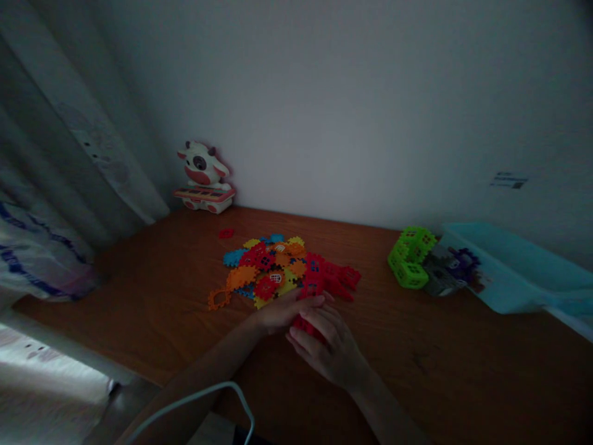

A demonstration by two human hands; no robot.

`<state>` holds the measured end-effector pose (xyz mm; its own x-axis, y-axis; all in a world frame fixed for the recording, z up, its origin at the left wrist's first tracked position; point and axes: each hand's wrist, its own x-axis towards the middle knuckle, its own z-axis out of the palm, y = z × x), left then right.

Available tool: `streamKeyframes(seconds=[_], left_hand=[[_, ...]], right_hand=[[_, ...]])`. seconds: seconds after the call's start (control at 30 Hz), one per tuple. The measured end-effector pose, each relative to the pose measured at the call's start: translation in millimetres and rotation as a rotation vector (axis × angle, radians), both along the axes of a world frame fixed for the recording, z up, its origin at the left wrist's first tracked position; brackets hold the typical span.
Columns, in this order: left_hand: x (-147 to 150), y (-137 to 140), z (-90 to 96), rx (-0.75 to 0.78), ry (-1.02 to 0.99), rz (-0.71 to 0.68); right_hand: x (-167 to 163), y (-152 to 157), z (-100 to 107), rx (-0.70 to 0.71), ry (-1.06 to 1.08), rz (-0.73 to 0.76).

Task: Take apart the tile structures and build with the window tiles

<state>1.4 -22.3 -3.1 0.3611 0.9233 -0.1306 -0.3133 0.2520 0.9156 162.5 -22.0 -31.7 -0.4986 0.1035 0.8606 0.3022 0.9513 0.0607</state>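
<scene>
A red plastic building block piece (309, 327) is between my two hands near the front of the wooden table. My left hand (282, 311) is closed against it from the left, its fingers partly hidden. Wrapped over the near side of the same piece is my right hand (331, 346), with its fingers bent. Just beyond lie more red pieces (331, 275), some with window cut-outs. Left of them spreads a pile of flat interlocking pieces (264, 266) in orange, yellow, blue and red. Whether the held piece joins the red ones behind it is hidden.
Green joined blocks (410, 259) stand at the right, with grey blocks (440, 275) and purple blocks (463, 264) beside a light blue bin (514, 278). At the back left sits a cow toy keyboard (206, 179). A pale cable (204, 390) crosses above my left forearm.
</scene>
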Motion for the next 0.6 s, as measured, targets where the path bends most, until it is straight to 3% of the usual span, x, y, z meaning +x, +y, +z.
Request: streamKeyframes(seconds=[0.13, 0.27, 0.43, 0.6], left_hand=[[5, 6, -5.0, -0.074, -0.089, 0.207], [-2, 19, -13.3, -0.099, -0.117, 0.412], [-2, 21, -17.8, -0.150, -0.073, 0.457], [0, 16, -6.9, 0.047, -0.018, 0.527]], right_hand=[[0, 9, 2, -0.225, 0.071, -0.088], [13, 24, 5, -0.380, -0.162, 0.016], [13, 24, 1, -0.404, -0.235, -0.011], [0, 14, -6, -0.281, -0.243, -0.077]])
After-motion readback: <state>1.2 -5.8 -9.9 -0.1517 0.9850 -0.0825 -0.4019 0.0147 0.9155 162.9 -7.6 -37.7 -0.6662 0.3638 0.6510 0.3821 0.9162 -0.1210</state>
